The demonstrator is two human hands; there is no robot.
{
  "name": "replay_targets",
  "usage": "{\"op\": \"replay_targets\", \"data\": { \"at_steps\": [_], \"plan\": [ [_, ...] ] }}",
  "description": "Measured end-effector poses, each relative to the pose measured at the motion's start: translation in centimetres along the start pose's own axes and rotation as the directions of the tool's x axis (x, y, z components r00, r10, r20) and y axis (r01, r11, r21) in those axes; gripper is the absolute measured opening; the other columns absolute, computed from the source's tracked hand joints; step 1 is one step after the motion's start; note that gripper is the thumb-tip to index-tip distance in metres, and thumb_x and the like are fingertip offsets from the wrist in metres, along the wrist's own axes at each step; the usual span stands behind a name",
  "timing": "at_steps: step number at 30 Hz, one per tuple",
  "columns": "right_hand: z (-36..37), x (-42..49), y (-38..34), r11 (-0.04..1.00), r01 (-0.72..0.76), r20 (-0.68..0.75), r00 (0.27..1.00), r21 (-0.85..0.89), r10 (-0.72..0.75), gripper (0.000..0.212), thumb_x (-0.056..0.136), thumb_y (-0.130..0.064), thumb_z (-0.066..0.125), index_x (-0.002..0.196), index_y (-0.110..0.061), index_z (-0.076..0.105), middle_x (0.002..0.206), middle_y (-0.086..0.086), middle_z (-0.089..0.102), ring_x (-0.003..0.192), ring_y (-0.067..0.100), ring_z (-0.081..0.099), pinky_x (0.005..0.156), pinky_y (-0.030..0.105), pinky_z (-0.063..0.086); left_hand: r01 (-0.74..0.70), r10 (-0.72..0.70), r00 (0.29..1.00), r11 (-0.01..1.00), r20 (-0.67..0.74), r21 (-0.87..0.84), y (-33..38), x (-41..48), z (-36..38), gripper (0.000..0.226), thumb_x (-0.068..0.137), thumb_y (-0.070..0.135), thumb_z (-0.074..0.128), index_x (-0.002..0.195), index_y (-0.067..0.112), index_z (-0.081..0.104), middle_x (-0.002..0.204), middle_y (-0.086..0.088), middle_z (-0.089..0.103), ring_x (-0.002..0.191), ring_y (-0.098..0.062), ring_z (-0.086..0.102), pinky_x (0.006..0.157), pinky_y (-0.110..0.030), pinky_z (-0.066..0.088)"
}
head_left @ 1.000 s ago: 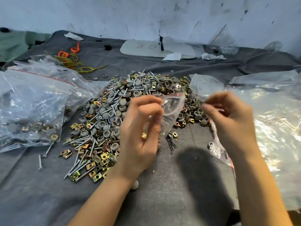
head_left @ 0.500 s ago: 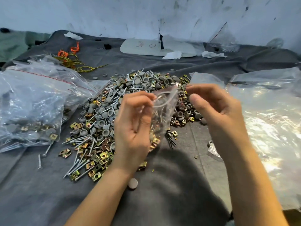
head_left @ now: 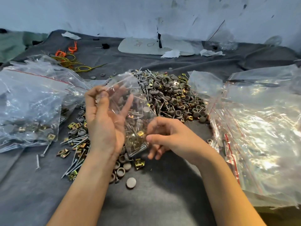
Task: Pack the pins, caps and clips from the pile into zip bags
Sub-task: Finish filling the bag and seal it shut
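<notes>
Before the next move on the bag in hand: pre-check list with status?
1. Left hand pinches the small zip bag at its upper corner: ok.
2. Right hand pinches the bag's lower end: ok.
3. Pins, caps and clips inside the bag: ok.
4. Bag mouth pressed closed: cannot tell.
5. Pile has parts left to pack: ok.
6. Filled bags lie to the left, apart from both hands: ok.

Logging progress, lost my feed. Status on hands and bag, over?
Left hand pinches zip bag top; right hand pinches its bottom. It holds pins, caps, clips. Big pile behind, unpacked. Nothing in the way.
</notes>
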State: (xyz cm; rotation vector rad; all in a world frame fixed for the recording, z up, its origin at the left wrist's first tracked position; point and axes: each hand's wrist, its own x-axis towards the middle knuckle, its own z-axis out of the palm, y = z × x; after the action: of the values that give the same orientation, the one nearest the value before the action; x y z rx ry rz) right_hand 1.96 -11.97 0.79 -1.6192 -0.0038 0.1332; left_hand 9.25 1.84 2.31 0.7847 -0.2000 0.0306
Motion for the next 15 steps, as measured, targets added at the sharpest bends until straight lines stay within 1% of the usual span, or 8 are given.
{"op": "replay_targets", "data": {
  "at_steps": [3, 5, 7, 8, 9, 10, 12, 15],
  "plan": [
    [-1.0, -0.2, -0.3, 0.997, 0.01, -0.073, 0.997, -0.08, -0.016, 0.009, 0.089, -0.024, 0.066, 0.087, -0.016, 0.062, 0.073, 0.004, 0.07, 0.049, 0.019, 0.064, 0.041, 0.021, 0.045, 0.006, -0.006, 0.999, 1.0, -0.039, -0.008, 0.2, 0.2, -0.3, 0.019, 0.104, 0.013, 0.04, 0.094, 0.023, 0.053, 0.089, 0.007, 0.071, 0.097, -0.015, 0.071, 0.088, -0.044, 0.058],
    [-1.9, -0.2, -0.3, 0.993, 0.051, -0.262, 0.962, -0.11, -0.079, 0.016, 0.088, -0.034, 0.065, 0.083, -0.019, 0.066, 0.071, 0.006, 0.072, 0.045, 0.014, 0.059, 0.04, 0.017, 0.04, 0.005, -0.006, 0.999, 1.0, -0.041, -0.004, 0.2, 0.3, -0.4, 0.018, 0.103, 0.013, 0.04, 0.095, 0.022, 0.053, 0.09, 0.006, 0.071, 0.096, -0.014, 0.071, 0.088, -0.042, 0.059],
    [-2.9, -0.1, 0.3, 0.985, 0.066, -0.508, 0.85, -0.16, -0.139, 0.015, 0.09, -0.026, 0.065, 0.076, -0.02, 0.067, 0.066, 0.006, 0.07, 0.046, 0.012, 0.055, 0.045, 0.021, 0.042, 0.006, -0.006, 1.0, 1.0, -0.028, 0.009, 0.1, 0.2, -0.4, 0.017, 0.102, 0.013, 0.041, 0.095, 0.022, 0.053, 0.088, 0.007, 0.072, 0.094, -0.013, 0.071, 0.09, -0.043, 0.058],
    [-3.3, 0.1, 0.6, 0.968, 0.015, -0.603, 0.78, -0.252, -0.169, 0.015, 0.09, -0.021, 0.065, 0.075, -0.021, 0.066, 0.066, 0.003, 0.069, 0.05, 0.013, 0.057, 0.051, 0.025, 0.046, -0.003, 0.003, 1.0, 1.0, -0.016, 0.026, 0.0, 0.1, -0.5, 0.017, 0.102, 0.012, 0.04, 0.095, 0.022, 0.052, 0.087, 0.008, 0.072, 0.093, -0.012, 0.071, 0.091, -0.042, 0.058],
    [-3.7, 0.2, 1.0, 0.927, -0.078, -0.65, 0.734, -0.368, -0.196, 0.014, 0.089, -0.019, 0.065, 0.075, -0.023, 0.066, 0.068, -0.001, 0.068, 0.058, 0.014, 0.06, 0.058, 0.029, 0.048, -0.021, 0.021, 1.0, 0.999, -0.004, 0.05, -0.1, 0.0, -0.5, 0.017, 0.103, 0.011, 0.039, 0.095, 0.022, 0.051, 0.086, 0.009, 0.072, 0.092, -0.011, 0.071, 0.091, -0.041, 0.058],
    [-3.9, 0.3, 1.1, 0.877, -0.166, -0.662, 0.721, -0.451, -0.204, 0.012, 0.088, -0.018, 0.065, 0.077, -0.024, 0.067, 0.071, -0.005, 0.067, 0.066, 0.015, 0.062, 0.063, 0.03, 0.049, -0.05, 0.049, 0.999, 0.995, 0.013, 0.086, -0.1, 0.0, -0.6, 0.018, 0.104, 0.011, 0.039, 0.095, 0.022, 0.05, 0.086, 0.011, 0.071, 0.092, -0.01, 0.071, 0.09, -0.039, 0.058],
    [-3.8, 0.3, 1.3, 0.822, -0.252, -0.634, 0.757, -0.51, -0.162, 0.009, 0.085, -0.019, 0.067, 0.08, -0.026, 0.066, 0.074, -0.011, 0.063, 0.072, 0.015, 0.062, 0.066, 0.028, 0.049, -0.131, 0.123, 0.991, 0.975, 0.054, 0.18, -0.2, 0.0, -0.7, 0.017, 0.103, 0.012, 0.041, 0.094, 0.023, 0.05, 0.086, 0.016, 0.069, 0.095, -0.009, 0.07, 0.09, -0.035, 0.057],
    [-3.6, 0.1, 1.3, 0.779, -0.284, -0.557, 0.825, -0.559, -0.099, 0.009, 0.084, -0.022, 0.07, 0.08, -0.029, 0.066, 0.072, -0.01, 0.06, 0.069, 0.014, 0.059, 0.064, 0.026, 0.046, -0.23, 0.203, 0.971, 0.934, 0.126, 0.274, -0.6, -0.2, -0.7, 0.01, 0.096, 0.016, 0.046, 0.094, 0.025, 0.051, 0.09, 0.019, 0.066, 0.099, -0.011, 0.068, 0.092, -0.033, 0.055]
  ]
}}
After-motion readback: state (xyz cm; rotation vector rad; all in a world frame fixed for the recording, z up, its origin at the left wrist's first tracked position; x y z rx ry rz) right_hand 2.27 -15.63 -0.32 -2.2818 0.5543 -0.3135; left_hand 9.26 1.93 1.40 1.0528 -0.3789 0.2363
